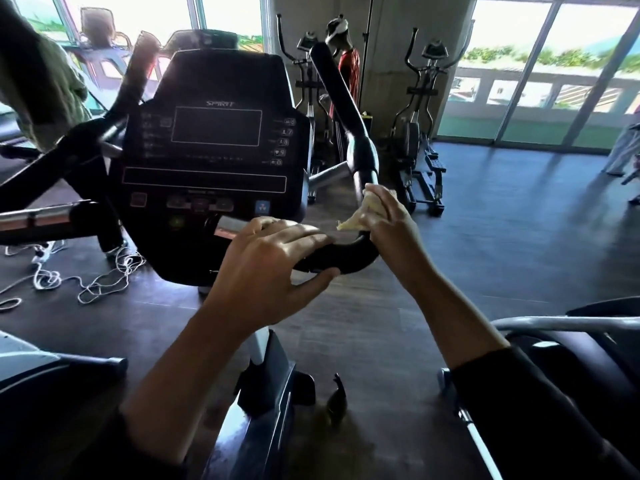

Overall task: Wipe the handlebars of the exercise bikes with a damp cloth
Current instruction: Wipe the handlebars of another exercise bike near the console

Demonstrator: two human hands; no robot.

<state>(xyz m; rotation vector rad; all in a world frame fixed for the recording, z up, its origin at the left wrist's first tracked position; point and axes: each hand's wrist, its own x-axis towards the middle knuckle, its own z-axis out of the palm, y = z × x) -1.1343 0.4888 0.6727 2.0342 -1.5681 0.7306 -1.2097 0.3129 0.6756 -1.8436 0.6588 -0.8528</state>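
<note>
Our two forearms reach up from the bottom edge, dark sleeves pushed back from the wrists. We have our left hand [273, 265] wrapped over the lower black stretch of the handlebar [341, 252], fingers curled across the top and thumb tucked underneath. Just beside it, where the bar bends upward, our right hand [388, 220] grips a pale yellowish cloth [356, 216] against the bar, fingers closed round both; one corner of the cloth sticks out toward our left hand. From that bend the handlebar rises past the right edge of the bike's dark console [214, 161], whose screen is blank. On the floor to the left lies a tangle of white cord [104, 282]. Two more exercise machines [420, 133] stand farther off near a pillar and bright windows
</note>
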